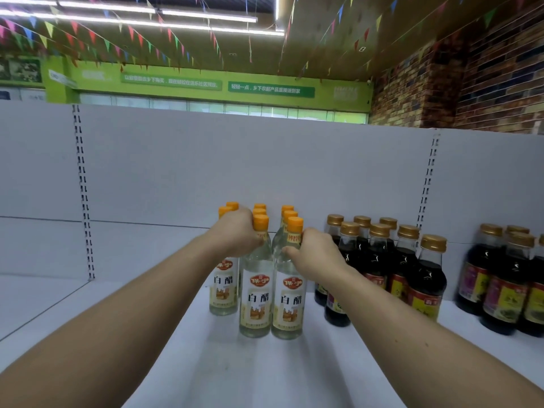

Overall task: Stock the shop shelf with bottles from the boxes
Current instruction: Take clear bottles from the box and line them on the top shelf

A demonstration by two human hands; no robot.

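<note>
Vinegar bottles [255, 301], mid-frame on shelf [265, 375]: left hand [235, 234] curled round one neck, right hand [316, 253] gripping another. Step, likely: squaring rows. Next: release both.

This is a shop, a grocery or small supermarket. A white metal shelf [147, 304] with a plain back panel [235, 160] and slotted uprights [84, 195] holds goods in neat groups. There are many identical clear bottles [255, 301] with orange caps and printed labels. Beside them stand rows of dark bottles [426, 290] with gold caps. Above the shelf, strings of small coloured flags [73, 28] hang under long strip lights [206, 16]. A green banner [206, 83] with printed slogans runs along the far wall. At the right stands a decorative brick wall [485, 78].
</note>
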